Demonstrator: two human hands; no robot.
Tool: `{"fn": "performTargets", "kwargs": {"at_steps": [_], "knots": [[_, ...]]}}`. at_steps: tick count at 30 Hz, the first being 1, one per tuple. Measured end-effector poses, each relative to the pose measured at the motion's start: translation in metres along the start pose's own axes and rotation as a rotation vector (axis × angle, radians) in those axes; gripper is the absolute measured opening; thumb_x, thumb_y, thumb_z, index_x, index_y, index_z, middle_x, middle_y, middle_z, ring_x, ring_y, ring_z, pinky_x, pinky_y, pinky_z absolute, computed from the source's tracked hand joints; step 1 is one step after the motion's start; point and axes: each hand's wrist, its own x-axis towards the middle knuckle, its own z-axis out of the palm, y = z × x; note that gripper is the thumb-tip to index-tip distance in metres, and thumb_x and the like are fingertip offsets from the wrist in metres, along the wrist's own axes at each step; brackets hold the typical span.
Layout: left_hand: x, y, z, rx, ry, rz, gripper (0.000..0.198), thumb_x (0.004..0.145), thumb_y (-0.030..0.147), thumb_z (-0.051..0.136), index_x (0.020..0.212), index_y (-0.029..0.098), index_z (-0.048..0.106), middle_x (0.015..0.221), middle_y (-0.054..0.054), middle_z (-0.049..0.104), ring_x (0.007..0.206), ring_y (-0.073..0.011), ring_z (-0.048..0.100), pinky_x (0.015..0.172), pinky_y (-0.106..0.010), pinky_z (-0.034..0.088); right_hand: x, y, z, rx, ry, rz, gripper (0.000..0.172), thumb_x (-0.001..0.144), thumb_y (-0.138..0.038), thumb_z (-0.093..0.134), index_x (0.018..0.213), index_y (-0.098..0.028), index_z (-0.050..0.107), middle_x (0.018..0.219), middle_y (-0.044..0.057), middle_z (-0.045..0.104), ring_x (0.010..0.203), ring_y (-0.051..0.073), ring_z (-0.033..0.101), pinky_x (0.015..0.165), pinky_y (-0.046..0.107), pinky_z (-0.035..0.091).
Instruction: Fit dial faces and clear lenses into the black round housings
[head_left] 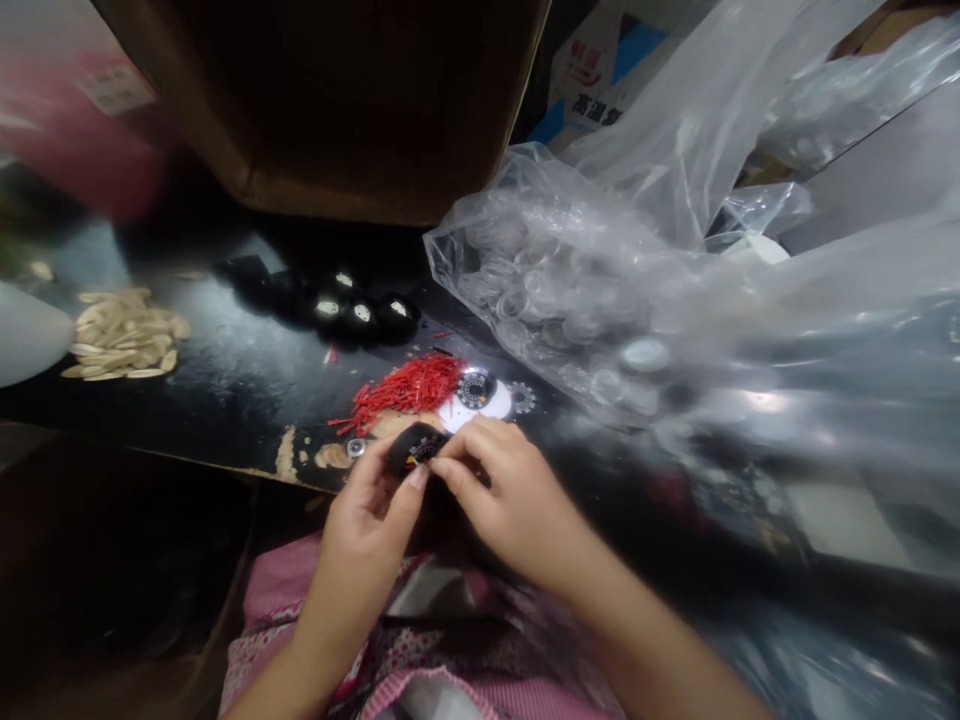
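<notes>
While the left hand's (369, 525) grip is holding a black dial piece (412, 445), the right hand (510, 485) is working at its edge, hold unclear; light pressure is probably helping.

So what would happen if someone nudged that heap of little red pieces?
The red heap would probably scatter, since its thin pieces lie loose. Each is likely light, being so slender. Some might drag along together, as they lie crisscrossed.
</notes>
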Motion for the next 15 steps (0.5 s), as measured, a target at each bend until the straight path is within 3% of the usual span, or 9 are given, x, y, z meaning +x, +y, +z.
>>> {"fn": "performTargets", "kwargs": {"at_steps": [8, 11, 15], "knots": [[-0.0004, 0.0006, -0.0016, 0.200, 0.078, 0.023, 0.026, 0.082, 0.032, 0.063, 0.105, 0.022, 0.067, 0.105, -0.002, 0.075, 0.096, -0.0210, 0.070, 0.089, -0.030, 0.053, -0.0054, 0.0009, 0.0088, -0.022, 0.017, 0.047, 0.022, 0.089, -0.016, 0.058, 0.069, -0.019, 0.049, 0.074, 0.000, 0.059, 0.073, 0.016, 0.052, 0.068, 0.029, 0.036], [0.0024, 0.0011, -0.0044, -0.004, -0.031, -0.079, 0.032, 0.082, 0.035, 0.065, 0.112, 0.023, 0.067, 0.118, -0.004, 0.071, 0.111, -0.0236, 0.065, 0.098, -0.033, 0.049, -0.0027, 0.0012, 0.0048, -0.019, 0.000, 0.039, 0.024, 0.086, -0.018, 0.061, 0.065, -0.019, 0.049, 0.069, -0.002, 0.058, 0.069, 0.014, 0.052, 0.066, 0.028, 0.036], [0.0053, 0.0002, -0.0094, -0.293, -0.106, -0.239, 0.041, 0.080, 0.035, 0.071, 0.120, 0.029, 0.066, 0.136, -0.002, 0.062, 0.128, -0.0252, 0.054, 0.102, -0.032, 0.046, 0.0027, 0.0019, -0.0009, -0.089, 0.020, -0.115, 0.004, 0.088, -0.018, 0.058, 0.089, -0.018, 0.062, 0.088, 0.004, 0.065, 0.083, 0.017, 0.057, 0.078, 0.031, 0.040]]}}
